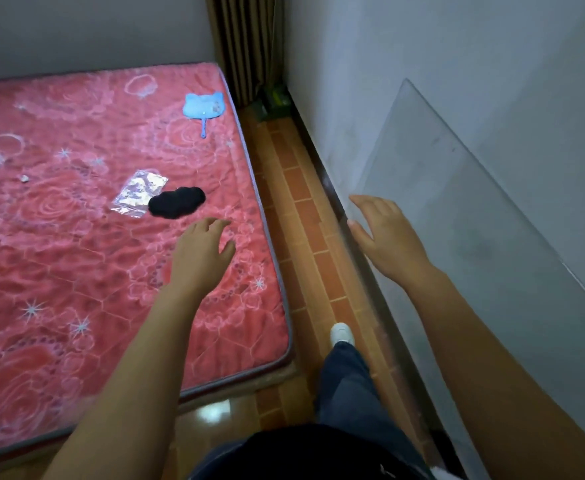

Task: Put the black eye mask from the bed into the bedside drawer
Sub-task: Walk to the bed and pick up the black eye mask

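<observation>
So, the soft black fabric eye mask with the lumpy, cloud-like outline (177, 201) is lying flat on the bed, near the right edge, and nothing has hold of it yet. That means you've basically got the whole job left: pick it up, find the drawer, drop it in. I can't see any bedside drawer from here, so that part's a guess.

Your left hand (203, 252) hovers just short of the mask, fingers loosely spread and empty. Your right hand (386, 237) is out over the floor side, open too, holding nothing.

Touching the mask's left edge is a crinkly clear plastic bag (139, 196), shiny and flat. Further up sits a thin light-blue cat-shaped hand fan with a stick handle (204, 107). It's all on the quilted pink-red mattress with rose stitching (59, 254), which looks plush. A clear rigid sheet (474, 220) leans on the wall.
</observation>
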The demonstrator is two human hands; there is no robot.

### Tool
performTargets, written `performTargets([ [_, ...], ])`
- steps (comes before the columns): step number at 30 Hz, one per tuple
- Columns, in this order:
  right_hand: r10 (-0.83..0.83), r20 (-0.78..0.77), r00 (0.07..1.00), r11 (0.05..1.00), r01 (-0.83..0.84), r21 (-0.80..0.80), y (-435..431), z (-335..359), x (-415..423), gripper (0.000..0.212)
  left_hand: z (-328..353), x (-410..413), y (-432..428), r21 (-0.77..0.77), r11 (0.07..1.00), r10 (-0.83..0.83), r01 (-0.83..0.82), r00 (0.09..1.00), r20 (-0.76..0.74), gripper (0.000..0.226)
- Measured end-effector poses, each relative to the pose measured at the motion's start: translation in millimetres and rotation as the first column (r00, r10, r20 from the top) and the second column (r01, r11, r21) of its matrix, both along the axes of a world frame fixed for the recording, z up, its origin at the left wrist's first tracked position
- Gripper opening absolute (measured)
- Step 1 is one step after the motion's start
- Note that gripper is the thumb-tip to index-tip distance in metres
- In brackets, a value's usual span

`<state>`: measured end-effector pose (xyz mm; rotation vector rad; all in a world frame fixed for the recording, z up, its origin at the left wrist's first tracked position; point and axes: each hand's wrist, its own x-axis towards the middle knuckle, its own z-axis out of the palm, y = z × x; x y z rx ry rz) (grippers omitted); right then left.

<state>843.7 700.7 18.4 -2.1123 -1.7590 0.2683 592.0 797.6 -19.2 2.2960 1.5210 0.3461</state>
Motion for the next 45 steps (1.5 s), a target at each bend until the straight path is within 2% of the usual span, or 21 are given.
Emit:
performTargets([
  [8,0.238,0.013,0.971,0.966,-0.236,-0.103,131.7,11.4,131.3,0.043,5.7,138.2,71.9,-0.058,0.967,0.253,-0.249,0.966,0.06,0.04],
  [15,0.437,0.039,0.899,0.897,-0.432,-0.1,214.4,1.0,159.8,0.043,6.2,165.0,107.4,-0.038,0.916,0.402,-0.4,0.915,0.037,0.04],
  [22,0.532,0.016,0.847,0.846,-0.53,-0.055,251.4,-15.6,151.3,0.043,2.1,163.2,107.8,-0.058,0.875,0.476,-0.48,0.877,-0.069,0.041],
  [35,0.756,0.048,0.653,0.654,-0.753,-0.066,296.1,-46.2,81.2,0.046,-18.3,109.1,117.5,0.011,0.806,0.573,-0.592,0.776,-0.263,0.047],
  [40,0.821,0.048,0.569,0.571,-0.816,-0.096,340.0,-94.5,36.6,0.045,-76.0,68.9,150.1,-0.023,0.791,0.573,-0.612,0.752,-0.325,0.048],
  [45,0.86,0.071,0.505,0.508,-0.839,-0.197,378.4,-184.5,-0.9,0.045,-173.5,39.3,189.0,-0.131,0.761,0.549,-0.635,0.739,-0.391,0.052],
])
